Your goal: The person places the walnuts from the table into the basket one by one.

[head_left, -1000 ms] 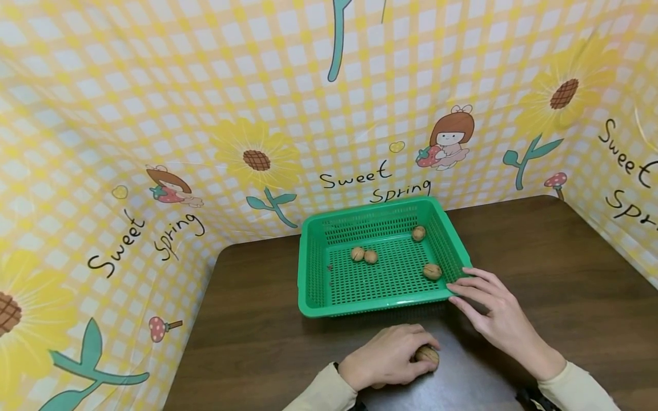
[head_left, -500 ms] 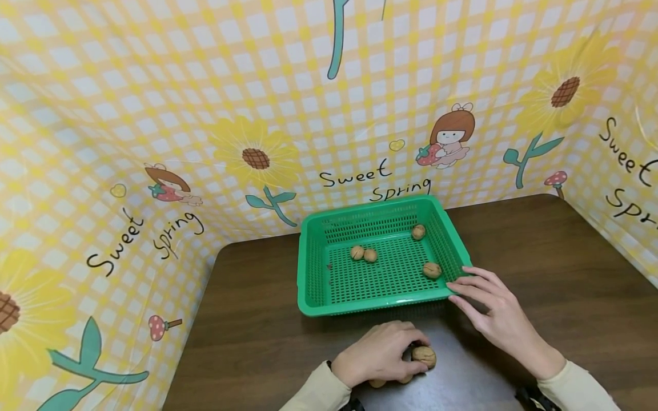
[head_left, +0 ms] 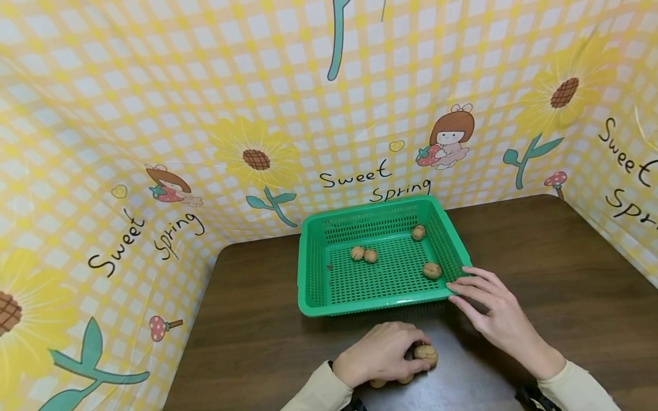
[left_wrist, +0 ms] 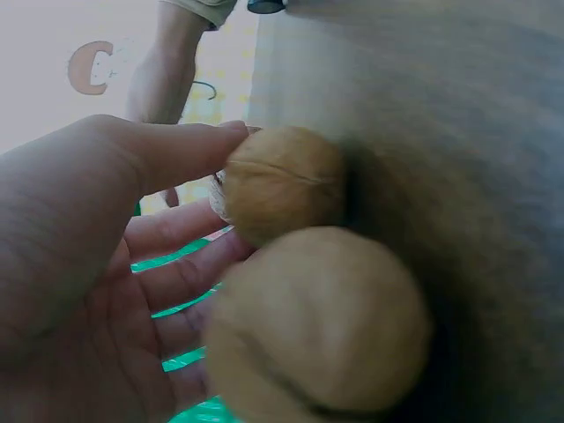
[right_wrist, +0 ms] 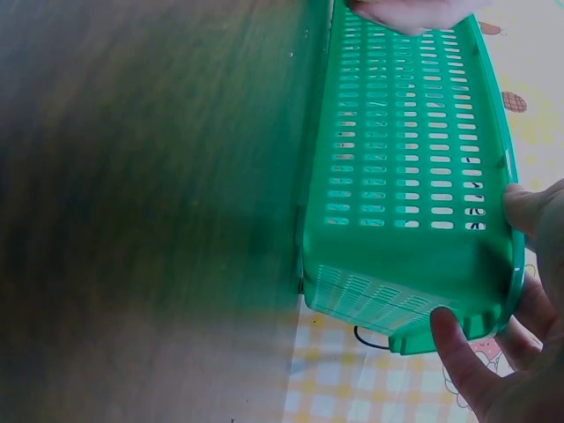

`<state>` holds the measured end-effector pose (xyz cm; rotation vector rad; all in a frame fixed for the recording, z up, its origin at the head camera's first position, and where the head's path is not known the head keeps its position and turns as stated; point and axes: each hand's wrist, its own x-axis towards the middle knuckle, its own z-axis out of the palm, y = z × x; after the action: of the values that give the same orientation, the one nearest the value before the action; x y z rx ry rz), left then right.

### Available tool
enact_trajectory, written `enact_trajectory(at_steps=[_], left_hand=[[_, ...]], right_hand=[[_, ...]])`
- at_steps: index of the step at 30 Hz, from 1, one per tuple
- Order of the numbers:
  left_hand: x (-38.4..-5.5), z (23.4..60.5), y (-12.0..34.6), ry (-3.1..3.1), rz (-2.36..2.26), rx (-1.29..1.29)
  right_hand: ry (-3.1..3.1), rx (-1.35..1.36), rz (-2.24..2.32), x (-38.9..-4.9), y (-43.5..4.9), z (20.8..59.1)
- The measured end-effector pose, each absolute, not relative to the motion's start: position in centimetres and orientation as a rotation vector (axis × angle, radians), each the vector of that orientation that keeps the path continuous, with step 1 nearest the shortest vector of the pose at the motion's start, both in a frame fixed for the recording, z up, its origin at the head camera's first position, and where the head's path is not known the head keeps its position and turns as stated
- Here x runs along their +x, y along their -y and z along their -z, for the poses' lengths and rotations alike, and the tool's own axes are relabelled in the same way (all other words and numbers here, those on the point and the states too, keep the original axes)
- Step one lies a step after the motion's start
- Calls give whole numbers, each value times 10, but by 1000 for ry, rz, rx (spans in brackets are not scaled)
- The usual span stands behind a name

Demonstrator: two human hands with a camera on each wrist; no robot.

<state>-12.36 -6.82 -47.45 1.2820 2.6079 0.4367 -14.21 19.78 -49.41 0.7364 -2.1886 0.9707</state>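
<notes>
In the head view my left hand is low over the table, its thumb and index finger pinching a walnut. Two more walnuts lie under that hand. The left wrist view shows them close up, one walnut near the thumb tip and another walnut nearer the camera; the pinched one is mostly hidden behind. My right hand holds the near right corner of a green plastic basket, with thumb and fingers on both sides of the rim in the right wrist view.
Inside the basket lie several walnuts: a touching pair, one walnut at the far right and another walnut near the right hand. The brown wooden table meets a yellow checked cloth at the back and sides.
My left hand has shifted slightly left, baring more of the pinched walnut and the walnuts beneath. The right hand and the basket stay in place.
</notes>
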Motion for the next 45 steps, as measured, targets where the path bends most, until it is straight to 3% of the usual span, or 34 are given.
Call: enact_trajectory(at_steps=[20, 34, 45], left_hand=[[-143, 412, 65, -2506, -571, 1321], [-179, 353, 72, -2580, -747, 1208], [-232, 361, 97, -2608, -848, 911]], right_hand=[[2211, 733, -965, -141, -198, 492], [2191, 741, -973, -142, -199, 494], [2116, 767, -953, -143, -197, 493]])
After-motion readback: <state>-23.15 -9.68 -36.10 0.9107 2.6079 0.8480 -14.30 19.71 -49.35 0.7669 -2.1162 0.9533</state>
